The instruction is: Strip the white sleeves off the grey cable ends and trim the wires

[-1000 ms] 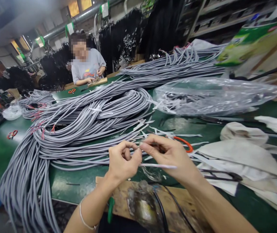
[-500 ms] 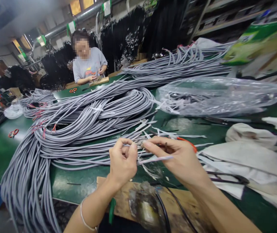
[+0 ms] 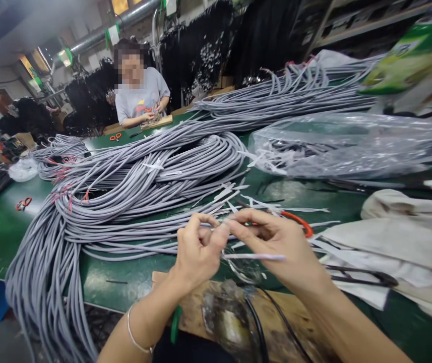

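Note:
My left hand is closed in a pinch, its thumb and forefinger around the end of a grey cable. My right hand pinches at the same spot, the fingertips of both hands meeting. What lies between the fingertips is too small to make out. A pale thin strand sticks out to the right below the fingers, with fine loose fibres hanging under it. Orange-handled scissors lie partly hidden behind my right hand. Below the hands is a wooden board with a taped metal piece on it.
Bundles of grey cable spread over the green table at left and middle. A clear plastic bag and white cloths lie at right. A person works across the table. More orange-handled scissors lie at left.
Both hands have shifted slightly right in view, and their fingertips are closer together. The pale strand has turned nearly level. The background has shifted slightly with the camera.

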Motion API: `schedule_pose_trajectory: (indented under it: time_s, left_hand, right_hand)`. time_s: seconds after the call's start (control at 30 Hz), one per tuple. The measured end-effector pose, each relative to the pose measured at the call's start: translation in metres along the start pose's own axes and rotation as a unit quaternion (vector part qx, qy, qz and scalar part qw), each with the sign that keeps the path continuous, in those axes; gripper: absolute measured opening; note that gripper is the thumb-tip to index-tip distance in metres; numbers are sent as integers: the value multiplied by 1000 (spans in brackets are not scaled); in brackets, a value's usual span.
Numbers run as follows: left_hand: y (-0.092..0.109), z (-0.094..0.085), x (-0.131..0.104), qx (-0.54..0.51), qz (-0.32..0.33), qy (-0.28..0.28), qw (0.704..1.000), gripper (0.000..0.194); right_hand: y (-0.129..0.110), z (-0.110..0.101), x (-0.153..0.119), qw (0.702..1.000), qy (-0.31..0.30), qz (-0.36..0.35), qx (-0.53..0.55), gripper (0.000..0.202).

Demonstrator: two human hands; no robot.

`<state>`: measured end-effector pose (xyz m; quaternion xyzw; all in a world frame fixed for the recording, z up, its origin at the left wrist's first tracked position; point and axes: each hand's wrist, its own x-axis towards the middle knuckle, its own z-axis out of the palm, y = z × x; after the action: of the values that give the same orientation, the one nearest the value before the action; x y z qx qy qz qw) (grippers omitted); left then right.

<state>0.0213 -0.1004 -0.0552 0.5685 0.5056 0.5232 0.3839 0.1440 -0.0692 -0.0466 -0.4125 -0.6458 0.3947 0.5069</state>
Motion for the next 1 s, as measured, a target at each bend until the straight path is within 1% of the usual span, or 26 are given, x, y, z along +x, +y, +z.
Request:
schedule_pose_trajectory:
  time_s: [0.07, 0.13, 0.23, 0.33, 0.4, 0.47, 0.5, 0.57, 0.63, 0.67, 0.7, 0.77, 0.8, 0.83, 0.9, 0.93, 0.97, 1.0]
  left_hand:
    - [1, 0, 0, 1, 10, -6, 1000, 33]
    - [1, -1, -1, 8, 20, 10, 1000, 35]
    - [-3, 0, 0, 16, 25, 56, 998, 36]
    - [-8, 1, 1, 3, 10, 109, 994, 36]
    - [-10, 2, 1, -14, -8, 118, 993, 37]
    - [-10, 1, 1, -32, -22, 101, 994, 38]
    - [-10, 0, 2, -41, -26, 79, 996, 39]
    - [-7, -2, 4, -66, -34, 2, 997, 44]
    - [-5, -3, 6, -90, -48, -74, 992, 45]
    - [-4, -3, 7, -101, -57, -92, 989, 44]
    - [-3, -3, 9, -111, -70, -91, 987, 42]
    - [-3, -3, 11, -132, -99, -47, 985, 41]
    - [-3, -3, 12, -146, -114, -17, 983, 42]
    - [-4, -3, 13, -160, -127, 10, 979, 44]
    - [-6, -3, 15, -184, -142, 49, 971, 47]
    - [-7, -3, 16, -195, -143, 59, 968, 47]
    - [-8, -4, 17, -206, -143, 63, 966, 47]
    - [-8, -5, 18, -216, -145, 61, 964, 47]
  right_hand:
    - [1, 0, 1, 1000, -5, 1, 4, 36]
    - [1, 0, 1, 1000, -12, 9, 12, 37]
    - [0, -3, 0, 999, -16, 22, 26, 38]
    - [0, -4, -1, 999, -9, 20, 30, 38]
    - [2, -3, -1, 999, -3, 22, 36, 38]
    - [4, 0, -1, 998, 9, 31, 46, 37]
    - [5, 2, -1, 998, 16, 38, 50, 37]
    - [7, 5, 0, 997, 27, 49, 58, 36]
    - [7, 8, 3, 995, 45, 57, 66, 36]
    - [7, 8, 4, 993, 65, 60, 75, 37]
    - [8, 7, 6, 990, 89, 65, 92, 37]
    - [8, 4, 7, 978, 129, 77, 142, 40]
    - [8, 2, 7, 974, 131, 79, 166, 42]
    - [8, 1, 6, 975, 114, 75, 178, 44]
    - [7, 0, 3, 987, 38, 49, 150, 45]
    - [7, 1, 0, 993, 7, 30, 113, 43]
    - [6, 3, -2, 997, -10, 10, 72, 39]
    - [5, 6, -5, 999, -11, -8, 35, 32]
